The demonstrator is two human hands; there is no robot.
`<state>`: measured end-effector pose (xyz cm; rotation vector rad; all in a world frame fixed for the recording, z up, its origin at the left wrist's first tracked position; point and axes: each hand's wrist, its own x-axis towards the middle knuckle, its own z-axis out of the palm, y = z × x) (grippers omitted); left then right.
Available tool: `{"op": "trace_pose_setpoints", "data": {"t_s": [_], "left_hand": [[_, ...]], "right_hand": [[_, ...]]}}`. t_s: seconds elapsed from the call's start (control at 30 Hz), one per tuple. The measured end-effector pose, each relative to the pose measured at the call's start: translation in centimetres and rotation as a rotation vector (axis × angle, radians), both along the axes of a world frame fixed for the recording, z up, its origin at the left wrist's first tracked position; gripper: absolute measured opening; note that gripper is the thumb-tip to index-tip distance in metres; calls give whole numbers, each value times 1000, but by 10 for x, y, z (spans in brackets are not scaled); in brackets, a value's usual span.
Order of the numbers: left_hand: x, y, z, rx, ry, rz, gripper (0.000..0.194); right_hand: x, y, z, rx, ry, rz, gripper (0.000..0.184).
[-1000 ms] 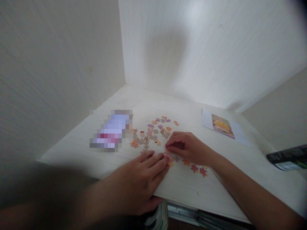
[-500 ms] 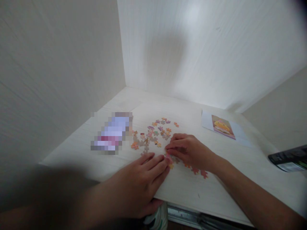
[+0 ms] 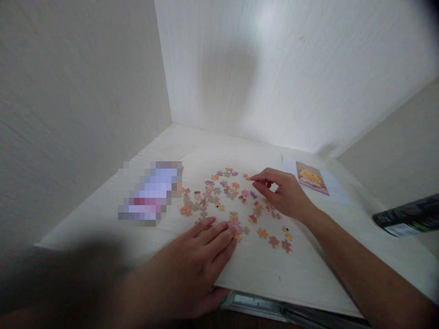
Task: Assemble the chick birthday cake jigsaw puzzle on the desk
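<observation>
Several small coloured puzzle pieces [image 3: 222, 194] lie scattered on a pale wooden board [image 3: 260, 269]. My left hand [image 3: 192, 260] lies flat on the board's near edge, fingers stretched, fingertips touching a pink piece [image 3: 235, 227]. My right hand [image 3: 283, 194] reaches over the far right of the scatter, thumb and forefinger curled toward each other above a piece [image 3: 246, 176]; whether anything is between them I cannot tell. More pieces [image 3: 274, 240] lie under my right wrist.
A card with a yellow cartoon picture [image 3: 310, 178] lies at the back right. A blurred-out patch [image 3: 151, 194] covers an object at the left. A dark box [image 3: 404, 219] juts in at the right edge. Walls close in at left and back.
My right hand lifted off the pieces beside my left fingertips and moved away to the far right of the scatter. My left hand stayed put. The view shifted slightly left.
</observation>
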<state>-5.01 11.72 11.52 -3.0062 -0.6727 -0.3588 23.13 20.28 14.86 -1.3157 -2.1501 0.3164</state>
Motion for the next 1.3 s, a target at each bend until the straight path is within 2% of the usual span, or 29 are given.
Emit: {"op": "trace_pose_setpoints", "data": {"t_s": [0.17, 0.27, 0.37, 0.47, 0.67, 0.93, 1.03, 1.1, 1.23, 1.3], "left_hand": [[-1, -2, -3, -53, 41, 9, 72], [-1, -2, -4, -33, 38, 16, 72], [0, -1, -4, -12, 23, 28, 72], [0, -1, -4, -8, 22, 22, 72], [-1, -1, -6, 10, 5, 26, 74], [0, -3, 3, -44, 33, 45, 70], [0, -3, 4, -40, 41, 51, 70], [0, -3, 4, -40, 50, 49, 71], [0, -2, 5, -23, 36, 45, 70], [0, -2, 4, -13, 25, 37, 69]], "right_hand": [[8, 2, 4, -210, -7, 49, 18], [15, 1, 11, -353, -34, 110, 20], [17, -4, 19, -551, -153, 224, 24], [13, -14, 25, -631, -281, 296, 27], [-2, -30, 30, -556, -368, 409, 6], [-5, -35, 37, -613, -417, 371, 8], [-3, -32, 38, -619, -373, 366, 10], [0, -26, 36, -536, -300, 310, 13], [13, -9, 27, -119, -238, 24, 17], [20, -1, 21, -42, -252, -25, 16]]}}
